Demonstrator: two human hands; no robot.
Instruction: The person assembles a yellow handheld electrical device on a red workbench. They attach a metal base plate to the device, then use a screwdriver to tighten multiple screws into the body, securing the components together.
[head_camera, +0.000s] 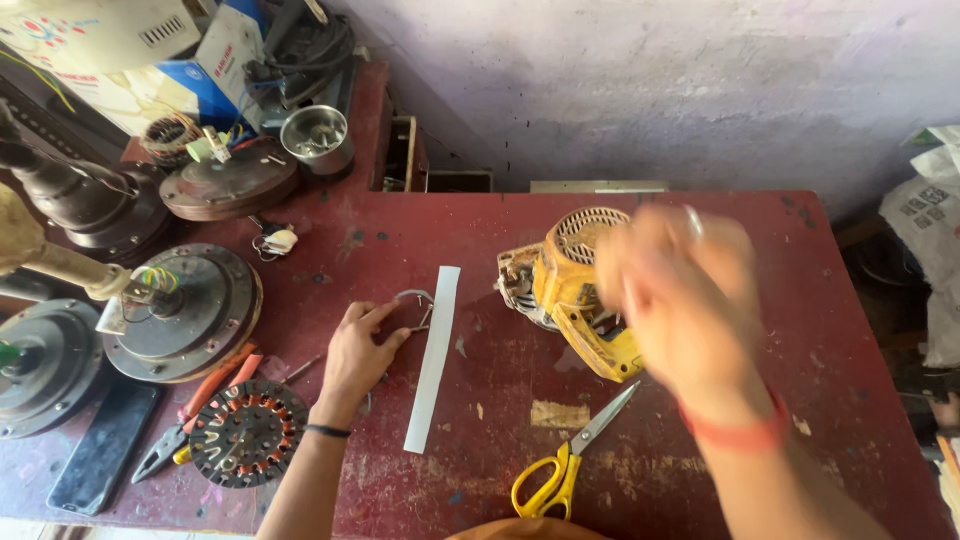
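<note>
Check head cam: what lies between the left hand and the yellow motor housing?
A white paper strip lies between left hand and yellow motor housing, in the head view.

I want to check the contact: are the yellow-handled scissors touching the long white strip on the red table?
Apart. The head view shows bare red table between the scissors and the white strip.

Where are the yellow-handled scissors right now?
In the head view, the scissors lie on the red table near its front edge, right of the white strip and just below the yellow motor housing, under the raised right hand.
</note>
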